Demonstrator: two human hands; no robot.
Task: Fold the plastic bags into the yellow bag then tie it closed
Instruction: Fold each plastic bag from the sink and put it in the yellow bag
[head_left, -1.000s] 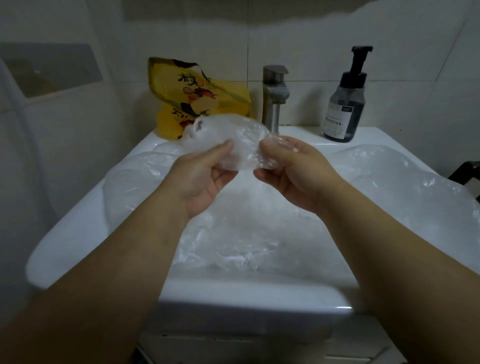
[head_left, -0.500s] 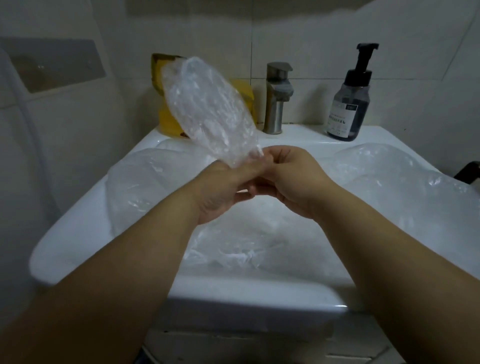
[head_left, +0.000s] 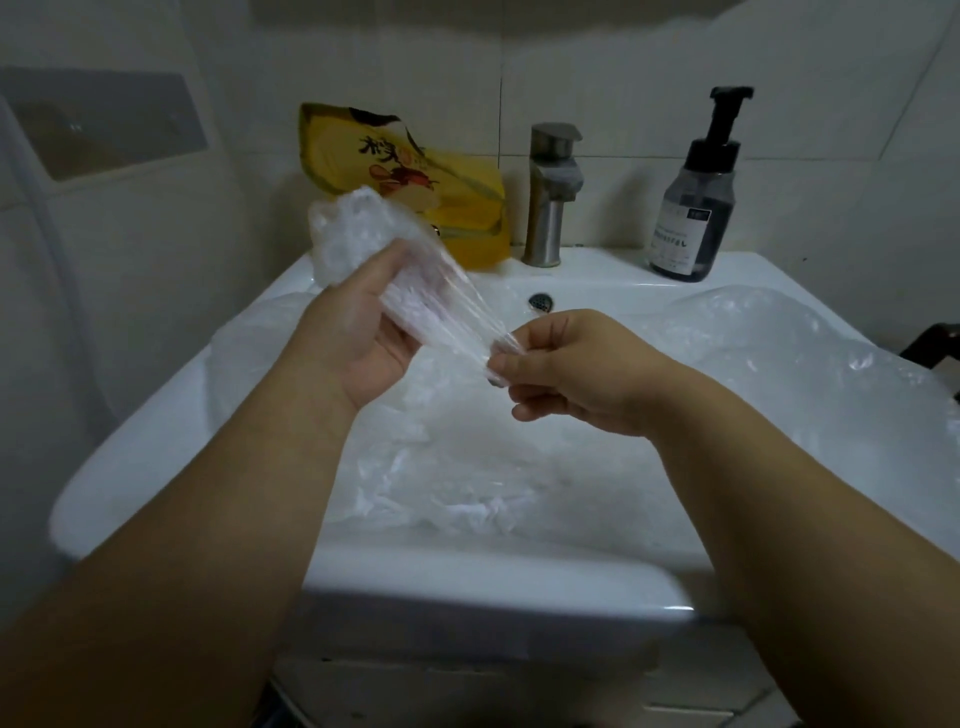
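The yellow bag (head_left: 457, 218) carries black brush-style characters and a print of red and orange shapes, perhaps fruit. The clear plastic bag (head_left: 353, 244) in front of it is colourless, streaked white along its creases. The heap of plastic bags (head_left: 467, 467) in the basin is likewise transparent with whitish wrinkles. The sink (head_left: 156, 441) is glossy white, the faucet (head_left: 550, 208) brushed grey metal. The pump bottle (head_left: 693, 208) is smoky grey with a black pump and a white label. The wall tiles (head_left: 649, 62) are off-white.
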